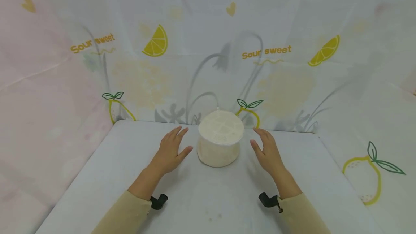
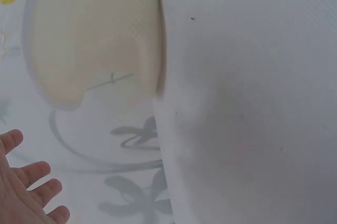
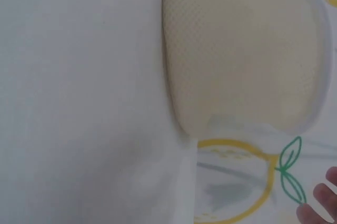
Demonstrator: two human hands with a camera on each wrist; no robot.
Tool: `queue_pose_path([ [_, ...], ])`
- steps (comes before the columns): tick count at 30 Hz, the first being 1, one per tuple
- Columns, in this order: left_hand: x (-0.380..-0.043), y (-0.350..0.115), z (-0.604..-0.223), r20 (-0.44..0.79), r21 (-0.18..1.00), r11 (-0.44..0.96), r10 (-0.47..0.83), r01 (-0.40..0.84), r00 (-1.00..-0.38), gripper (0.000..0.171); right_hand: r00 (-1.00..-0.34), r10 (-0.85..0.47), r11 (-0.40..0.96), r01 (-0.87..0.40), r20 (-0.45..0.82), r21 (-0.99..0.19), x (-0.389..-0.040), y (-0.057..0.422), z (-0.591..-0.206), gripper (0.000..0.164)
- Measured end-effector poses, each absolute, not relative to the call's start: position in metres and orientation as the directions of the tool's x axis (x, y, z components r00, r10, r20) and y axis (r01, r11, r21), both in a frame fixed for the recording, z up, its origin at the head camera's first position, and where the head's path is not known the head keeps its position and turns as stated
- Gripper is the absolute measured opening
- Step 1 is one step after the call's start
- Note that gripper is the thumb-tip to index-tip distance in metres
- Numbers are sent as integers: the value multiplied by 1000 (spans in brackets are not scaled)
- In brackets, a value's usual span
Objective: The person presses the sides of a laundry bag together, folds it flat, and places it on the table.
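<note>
A cream, drum-shaped thing of mesh-like fabric with a pale rim round its flat top stands on the white table; its kind I cannot tell. In the head view this mesh drum (image 1: 219, 151) is at the middle, near the table's back edge. Its side (image 2: 100, 29) fills the upper left of the left wrist view, and the right wrist view shows its wall (image 3: 242, 50) close up. To its left my left hand (image 1: 170, 152) hovers with fingers spread, apart from it. My right hand (image 1: 268, 152) is held on the other side, fingers extended, also apart from it.
The white table (image 1: 208, 198) ends at a hanging cloth (image 1: 208, 75) printed with lemons and lettering, which also runs along both sides. Black wrist mounts (image 1: 159, 201) stick out from the sleeves. A few small marks lie on the table near the front.
</note>
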State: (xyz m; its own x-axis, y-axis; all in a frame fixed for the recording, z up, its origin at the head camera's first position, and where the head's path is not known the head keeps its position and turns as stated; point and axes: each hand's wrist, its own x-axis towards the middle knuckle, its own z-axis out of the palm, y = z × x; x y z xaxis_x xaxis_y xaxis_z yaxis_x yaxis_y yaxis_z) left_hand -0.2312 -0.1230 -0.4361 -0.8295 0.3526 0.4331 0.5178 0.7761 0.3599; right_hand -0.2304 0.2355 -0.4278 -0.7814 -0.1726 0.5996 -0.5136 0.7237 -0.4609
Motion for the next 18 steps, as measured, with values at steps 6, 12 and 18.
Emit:
queue_pose_path([
  [6,-235,-113,-436,458,380,755,347,534,-818,64,-777,-167,695,-529,607,-486,-236,228,-431,44],
  [12,-241,-102,-436,466,423,733,328,533,-821,63,-764,-178,681,-551,620,-483,-245,220,-433,43],
  [18,-249,-91,-437,492,449,711,309,541,-814,62,-784,-168,661,-539,598,-522,-250,214,-433,42],
])
